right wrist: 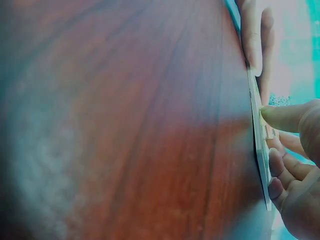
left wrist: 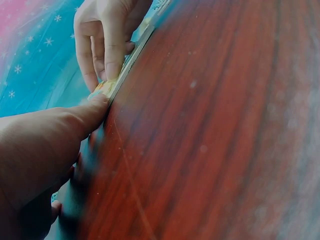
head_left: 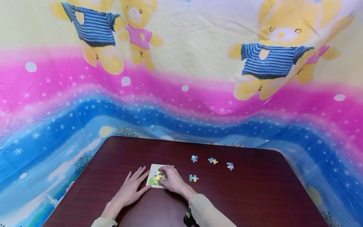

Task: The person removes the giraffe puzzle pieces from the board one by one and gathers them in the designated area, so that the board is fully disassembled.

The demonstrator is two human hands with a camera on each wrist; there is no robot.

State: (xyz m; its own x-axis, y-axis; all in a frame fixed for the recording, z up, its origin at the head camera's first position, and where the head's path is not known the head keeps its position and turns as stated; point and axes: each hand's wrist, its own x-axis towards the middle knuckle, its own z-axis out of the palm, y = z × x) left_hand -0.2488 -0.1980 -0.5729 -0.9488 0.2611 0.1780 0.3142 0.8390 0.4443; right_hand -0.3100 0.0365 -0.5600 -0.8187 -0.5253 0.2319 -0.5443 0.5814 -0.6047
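Note:
A small picture puzzle board (head_left: 153, 184) with a pale border lies flat on the table. My left hand (head_left: 129, 189) is spread on the tabletop, its fingers fairly straight, with thumb and fingertips at the board's left edge. In the left wrist view the thumb (left wrist: 92, 112) touches the board's near corner. My right hand (head_left: 173, 180) is over the board's right half, thumb and fingers bent round a puzzle piece (right wrist: 270, 132) at the board's surface. The fingers hide much of that piece and part of the picture.
Several loose jigsaw pieces lie right of the board, among them a blue one (head_left: 194, 158), a yellow one (head_left: 213, 160) and a nearer one (head_left: 193, 178). The dark wooden table (head_left: 249, 195) meets a printed bear curtain (head_left: 181, 110) behind.

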